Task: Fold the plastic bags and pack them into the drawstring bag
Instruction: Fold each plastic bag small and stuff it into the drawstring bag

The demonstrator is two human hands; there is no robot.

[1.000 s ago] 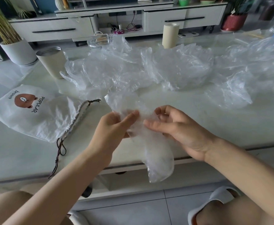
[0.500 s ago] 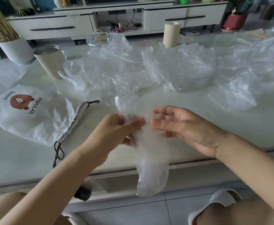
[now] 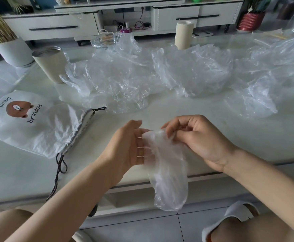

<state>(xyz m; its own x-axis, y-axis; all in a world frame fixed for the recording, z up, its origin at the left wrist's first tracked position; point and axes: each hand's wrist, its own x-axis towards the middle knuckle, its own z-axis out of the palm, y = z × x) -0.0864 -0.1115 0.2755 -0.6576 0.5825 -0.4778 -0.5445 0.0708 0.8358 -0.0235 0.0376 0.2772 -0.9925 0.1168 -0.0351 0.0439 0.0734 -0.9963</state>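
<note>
Step in hand: folding one plastic bag at the near table edge.
Left hand: open and flat, fingers spread under the bag's top.
Right hand: curled, pinching the bag's upper edge.
Bag position: between both hands, its tail hanging below the table edge.
Drawstring bag: flat at the left, mouth facing right.
Loose bags: heaped farther back.
Advice: probably press the air out, keep edges aligned, then fold.
</note>
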